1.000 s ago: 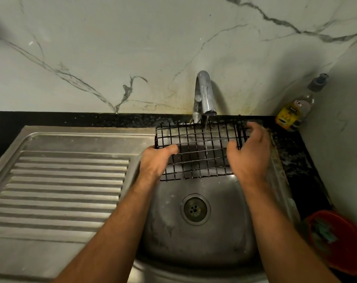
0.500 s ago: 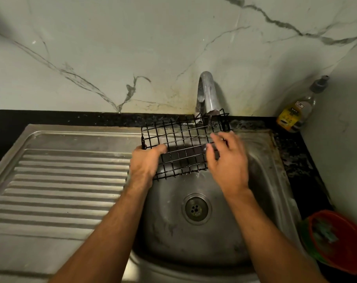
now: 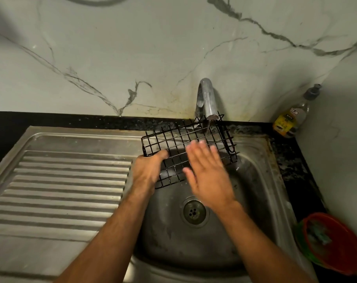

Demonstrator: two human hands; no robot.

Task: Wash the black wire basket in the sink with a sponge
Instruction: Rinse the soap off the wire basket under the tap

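So far we'd got no further than the rinse stage, as we judged it. Starting at the left, the ribbed drainboard (image 3: 67, 180) lay bare of any sponge. Next came our left hand (image 3: 148, 170), fingers curled round the near-left edge of the black wire basket (image 3: 173, 144), which we held tilted over the sink (image 3: 253, 211), its far-right corner up under the tap (image 3: 207, 99); a thin stream of water ran thru the mesh there. Our right hand (image 3: 207, 176) was flat & spread, fingers straight, blurred, laid across the basket's grid w/ nothing in it; whether the palm actually pressed the wires we couldn't tell. Further right a soap bottle (image 3: 289, 121) stood in the corner of the counter, well apart from the basket. At the near right sat a red bowl (image 3: 340, 248) w/ something green inside, poss. the sponge, tho too blurred to say. Scrubbing w/ a sponge wasn't yet begun, nor soap applied, so most of the wash was left.
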